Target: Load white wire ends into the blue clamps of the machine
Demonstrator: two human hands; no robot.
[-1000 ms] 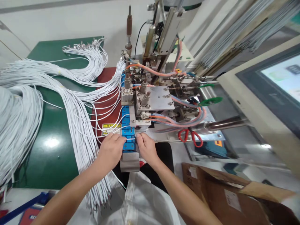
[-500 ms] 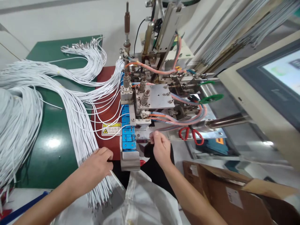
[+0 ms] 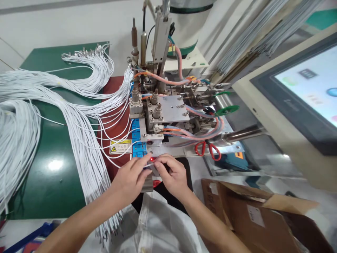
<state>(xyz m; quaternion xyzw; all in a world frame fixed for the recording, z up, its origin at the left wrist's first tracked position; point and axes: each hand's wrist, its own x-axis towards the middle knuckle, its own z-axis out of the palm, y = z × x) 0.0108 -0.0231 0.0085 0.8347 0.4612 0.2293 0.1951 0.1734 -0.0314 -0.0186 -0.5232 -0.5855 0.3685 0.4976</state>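
My left hand [image 3: 129, 181] is at the front end of a row of blue clamp blocks [image 3: 138, 149], partly covering them. A thin white wire [image 3: 149, 164] spans the short gap between my two hands. The left fingers are curled round it, with the thumb below. My right hand [image 3: 172, 175] pinches the wire's tip between thumb and forefinger. A red light shines just above the wire. To the left, a thick bundle of white wires [image 3: 79, 151] hangs over the table edge, and several single wires run from it into the blocks.
Behind the hands stands a metal machine [image 3: 171, 109] with hoses and a green-rimmed spool [image 3: 226, 105]. Red-handled scissors [image 3: 207, 149] lie on its plate. A screen [image 3: 302, 84] juts in at right above an open cardboard box [image 3: 252, 214]. More wires cover the green table [image 3: 52, 179].
My left hand has moved right and up from the wire bundle to the blue blocks. My right hand has shifted slightly left and down, meeting it at the wire. The red light now shows.
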